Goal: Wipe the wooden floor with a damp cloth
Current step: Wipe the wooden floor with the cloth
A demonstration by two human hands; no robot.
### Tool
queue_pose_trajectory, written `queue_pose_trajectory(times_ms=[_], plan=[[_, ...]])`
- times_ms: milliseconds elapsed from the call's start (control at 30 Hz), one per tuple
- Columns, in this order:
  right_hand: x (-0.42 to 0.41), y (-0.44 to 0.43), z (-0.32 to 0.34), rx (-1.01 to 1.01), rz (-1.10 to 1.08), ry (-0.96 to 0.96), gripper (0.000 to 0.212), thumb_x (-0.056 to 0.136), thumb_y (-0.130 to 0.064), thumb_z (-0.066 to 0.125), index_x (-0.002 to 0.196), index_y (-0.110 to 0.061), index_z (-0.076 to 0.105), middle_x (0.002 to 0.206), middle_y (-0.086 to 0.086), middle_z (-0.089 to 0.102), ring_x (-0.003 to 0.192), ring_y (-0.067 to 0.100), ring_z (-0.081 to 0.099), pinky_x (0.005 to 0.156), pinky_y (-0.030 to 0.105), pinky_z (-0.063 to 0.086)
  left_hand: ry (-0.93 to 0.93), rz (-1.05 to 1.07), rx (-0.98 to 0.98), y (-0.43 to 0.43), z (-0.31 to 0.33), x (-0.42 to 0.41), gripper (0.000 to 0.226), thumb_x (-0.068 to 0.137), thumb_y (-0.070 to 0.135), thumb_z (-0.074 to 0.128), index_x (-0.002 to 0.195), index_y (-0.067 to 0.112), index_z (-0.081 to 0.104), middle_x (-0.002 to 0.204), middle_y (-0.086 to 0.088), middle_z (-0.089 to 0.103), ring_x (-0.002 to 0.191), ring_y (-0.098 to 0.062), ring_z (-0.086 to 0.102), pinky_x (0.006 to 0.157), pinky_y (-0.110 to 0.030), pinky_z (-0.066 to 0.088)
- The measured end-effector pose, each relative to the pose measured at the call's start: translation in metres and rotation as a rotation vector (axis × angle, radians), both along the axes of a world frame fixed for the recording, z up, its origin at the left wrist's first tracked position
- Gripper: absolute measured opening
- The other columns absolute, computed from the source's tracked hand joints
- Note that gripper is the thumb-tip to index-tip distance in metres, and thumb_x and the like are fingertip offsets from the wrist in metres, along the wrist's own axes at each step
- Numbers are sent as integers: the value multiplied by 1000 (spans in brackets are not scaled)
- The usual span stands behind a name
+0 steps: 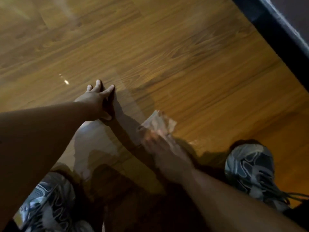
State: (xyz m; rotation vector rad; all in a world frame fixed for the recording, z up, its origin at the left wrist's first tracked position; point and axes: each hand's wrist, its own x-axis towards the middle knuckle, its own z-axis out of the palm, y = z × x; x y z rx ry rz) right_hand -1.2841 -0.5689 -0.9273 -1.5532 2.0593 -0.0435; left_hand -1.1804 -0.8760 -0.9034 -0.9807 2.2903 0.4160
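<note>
Head view looks down on a brown wooden plank floor [184, 56], where a pale crumpled cloth [160, 121] lies flat on the boards. The right hand [158, 144] lies over the near edge of the cloth. It is too blurred to tell whether its fingers are flat on the fabric or curled into it. Left of the cloth and a little beyond it, the left hand [95, 99] is planted on the floor. Its fingers [109, 88] are spread wide and straight and hold nothing, so it looks like a prop for the body.

A wet glossy patch [93, 141] shines on the boards left of the cloth and nearer the person. The planks beyond the cloth look drier, apart from a few small glints. A grey patterned sneaker [249, 168] stands right of the cloth, and a second sneaker [48, 203] is well to its left and nearer. A dark furniture edge [275, 36] runs far beyond the cloth to the right.

Judging by the blur, a wiping stroke is in hand and the job is partly done. The next move likely calls for steady downward pressure, carrying the cloth over the drier boards beyond it while the left hand bears the weight.
</note>
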Motion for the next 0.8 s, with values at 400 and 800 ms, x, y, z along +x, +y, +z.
queue_pose_trajectory(times_ms=[400,800], plan=[[53,31,19,139,-403,152,70,95,-24,29,150,1,-4,156,28,-9,141,51,-13,114,60,-11,156,158,-91,50,-9,1,62,90,27,63,146,16,38,148,-20,34,128,-45,39,104,-53,37],[-91,86,32,498,-853,151,72,96,-30,38,152,-3,1,159,22,-3,144,46,-2,115,55,6,53,-131,-1,149,6,-8,92,85,46,66,154,28,9,160,-15,-9,145,-42,3,114,-50,23]])
